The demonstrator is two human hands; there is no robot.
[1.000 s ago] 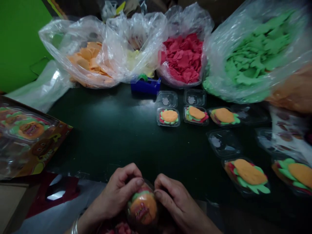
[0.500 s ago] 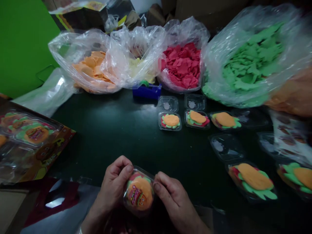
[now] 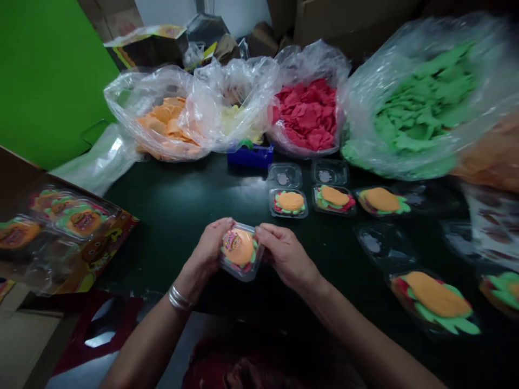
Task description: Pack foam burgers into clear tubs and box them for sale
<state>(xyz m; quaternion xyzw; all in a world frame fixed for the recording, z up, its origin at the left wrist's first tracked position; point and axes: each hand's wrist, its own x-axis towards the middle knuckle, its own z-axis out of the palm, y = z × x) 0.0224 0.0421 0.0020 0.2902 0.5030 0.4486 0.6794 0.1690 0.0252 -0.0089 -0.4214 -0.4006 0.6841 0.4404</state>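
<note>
Head view: the left hand (image 3: pixel 213 241) and right hand (image 3: pixel 280 249) both pinch the small clear plastic box (image 3: pixel 241 253) with its round orange toy burger (image 3: pixel 238 246), so each grip is full. It tips between them, neither hand nearer, almost square, over the dark green desk (image 3: pixel 162 200). Half a second ago it was closer to the desk's near edge.

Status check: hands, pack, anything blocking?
Left hand on left side, right hand gripping upper right corner. Stickered burger clamshell held tilted, sticker visible. Nearest open clamshell beyond right hand, not touching.
</note>
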